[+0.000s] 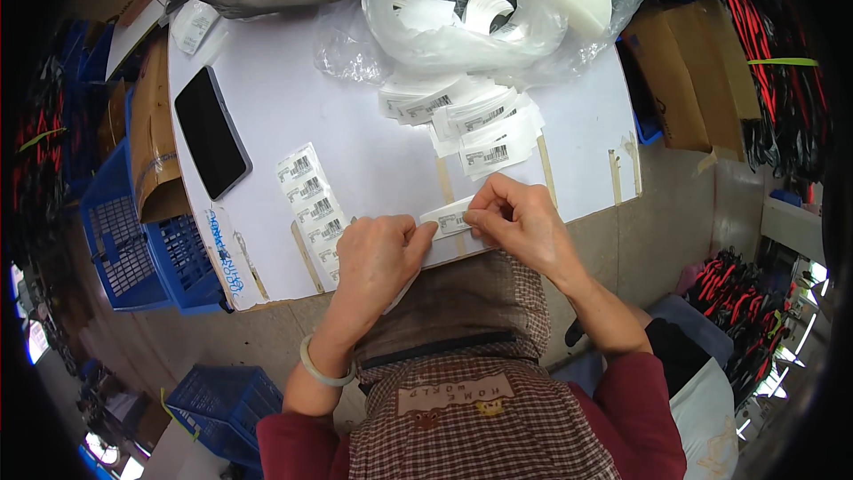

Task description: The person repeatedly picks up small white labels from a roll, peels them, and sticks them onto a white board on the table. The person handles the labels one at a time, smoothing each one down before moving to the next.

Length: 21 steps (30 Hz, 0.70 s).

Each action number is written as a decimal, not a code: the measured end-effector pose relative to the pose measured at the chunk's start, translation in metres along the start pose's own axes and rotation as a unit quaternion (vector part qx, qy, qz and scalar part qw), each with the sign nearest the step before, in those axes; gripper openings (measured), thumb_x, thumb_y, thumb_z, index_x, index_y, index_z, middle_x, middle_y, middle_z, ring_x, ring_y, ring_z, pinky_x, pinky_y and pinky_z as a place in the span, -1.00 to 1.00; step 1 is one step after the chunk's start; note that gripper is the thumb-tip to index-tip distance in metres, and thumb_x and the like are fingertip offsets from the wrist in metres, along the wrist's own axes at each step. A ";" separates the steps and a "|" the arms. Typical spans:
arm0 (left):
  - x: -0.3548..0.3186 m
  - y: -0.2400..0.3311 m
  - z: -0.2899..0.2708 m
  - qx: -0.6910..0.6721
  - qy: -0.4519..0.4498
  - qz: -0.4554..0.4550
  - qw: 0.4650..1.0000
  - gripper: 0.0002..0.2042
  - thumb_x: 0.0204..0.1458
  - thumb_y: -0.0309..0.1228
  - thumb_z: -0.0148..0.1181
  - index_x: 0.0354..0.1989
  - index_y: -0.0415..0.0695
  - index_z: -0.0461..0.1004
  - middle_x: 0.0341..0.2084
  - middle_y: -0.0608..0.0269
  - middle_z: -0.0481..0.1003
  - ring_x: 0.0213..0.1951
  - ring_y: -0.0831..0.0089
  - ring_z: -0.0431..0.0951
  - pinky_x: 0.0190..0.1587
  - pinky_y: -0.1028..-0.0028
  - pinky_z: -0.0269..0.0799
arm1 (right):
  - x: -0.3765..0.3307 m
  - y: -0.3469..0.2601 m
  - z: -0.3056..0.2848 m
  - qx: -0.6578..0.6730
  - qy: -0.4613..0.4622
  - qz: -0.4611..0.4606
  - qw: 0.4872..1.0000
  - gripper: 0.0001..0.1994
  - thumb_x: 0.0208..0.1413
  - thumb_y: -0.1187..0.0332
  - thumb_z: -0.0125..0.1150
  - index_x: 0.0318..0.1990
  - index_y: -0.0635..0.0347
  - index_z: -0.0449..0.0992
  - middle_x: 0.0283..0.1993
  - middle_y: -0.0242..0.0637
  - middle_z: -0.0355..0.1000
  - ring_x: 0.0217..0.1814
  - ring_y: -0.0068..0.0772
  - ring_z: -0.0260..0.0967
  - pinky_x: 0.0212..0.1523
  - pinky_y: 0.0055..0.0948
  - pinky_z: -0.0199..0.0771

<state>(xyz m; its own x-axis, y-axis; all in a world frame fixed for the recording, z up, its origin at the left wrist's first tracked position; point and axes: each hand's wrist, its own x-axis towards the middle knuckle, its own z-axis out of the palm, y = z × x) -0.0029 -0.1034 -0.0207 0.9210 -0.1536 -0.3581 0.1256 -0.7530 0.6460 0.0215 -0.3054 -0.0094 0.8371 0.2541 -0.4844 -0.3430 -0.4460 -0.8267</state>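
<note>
A small white barcode label [450, 221] lies at the front edge of the table, stretched between my two hands. My left hand [378, 247] is closed, its thumb and curled forefinger at the label's left end. With thumb and forefinger, my right hand [514, 218] pinches the right end. A strip of barcode stickers [313, 204] runs along the table and passes out of sight beneath my left hand; a white edge shows below that hand. Beyond my right hand, several barcode tags [487, 156] lie fanned in overlapping piles.
A clear plastic bag [391, 27] holding white label rolls stands at the back of the white table [267, 107]. A black phone [213, 132] lies at the left. Blue crates [133, 240] and a cardboard box [158, 151] flank the left side; another cardboard box [689, 76] is at the right.
</note>
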 end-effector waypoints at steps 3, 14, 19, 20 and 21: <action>0.000 0.001 -0.001 0.005 -0.008 -0.005 1.000 -0.65 0.09 -0.23 0.24 -0.58 -0.28 0.59 -0.85 0.06 0.37 -0.80 0.29 0.37 -0.63 0.36 0.24 | 0.000 0.001 0.001 -0.010 0.002 -0.008 1.000 -0.89 0.12 0.49 0.27 -0.38 0.32 0.48 -0.57 -0.36 0.48 -0.55 -0.70 0.38 -0.55 -0.65 0.32; 0.005 0.013 0.003 0.110 -0.027 0.000 0.994 -0.56 0.12 -0.07 0.17 -0.67 -0.16 0.56 -0.75 -0.02 0.44 -0.65 0.02 0.50 -0.53 0.19 0.38 | 0.000 0.010 0.012 -0.109 0.074 -0.115 0.985 -0.87 0.04 0.46 0.28 -0.43 0.28 0.44 -0.61 -0.14 0.45 -0.59 -0.16 0.46 -0.53 -0.30 0.38; 0.008 0.030 -0.025 -0.030 0.017 -0.017 0.999 -0.57 0.08 -0.10 0.21 -0.69 -0.19 0.54 -0.76 -0.04 0.44 -0.63 0.02 0.51 -0.52 0.17 0.37 | -0.002 -0.004 -0.019 0.081 0.054 -0.048 0.994 -0.88 0.02 0.48 0.27 -0.45 0.26 0.43 -0.59 -0.15 0.47 -0.56 -0.11 0.47 -0.54 -0.26 0.38; 0.009 0.037 -0.033 -0.067 0.021 -0.045 0.997 -0.57 0.07 -0.11 0.23 -0.69 -0.20 0.53 -0.75 -0.05 0.44 -0.62 0.02 0.52 -0.51 0.16 0.38 | 0.002 -0.001 -0.023 0.060 0.077 -0.060 0.993 -0.86 0.00 0.46 0.30 -0.45 0.25 0.43 -0.59 -0.14 0.48 -0.55 -0.10 0.48 -0.54 -0.25 0.39; 0.016 0.038 -0.029 -0.010 0.024 -0.009 1.000 -0.57 0.05 -0.11 0.24 -0.69 -0.21 0.53 -0.75 -0.06 0.44 -0.62 0.02 0.52 -0.51 0.15 0.37 | 0.012 0.002 -0.029 0.038 0.101 -0.073 0.992 -0.84 -0.01 0.43 0.32 -0.45 0.25 0.43 -0.58 -0.14 0.49 -0.54 -0.10 0.48 -0.54 -0.24 0.39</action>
<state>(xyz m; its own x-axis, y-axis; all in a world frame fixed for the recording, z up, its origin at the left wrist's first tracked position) 0.0276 -0.1160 0.0172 0.9348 -0.1086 -0.3381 0.1501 -0.7419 0.6535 0.0431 -0.3285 -0.0080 0.9455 0.1313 -0.2981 -0.2374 -0.3489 -0.9066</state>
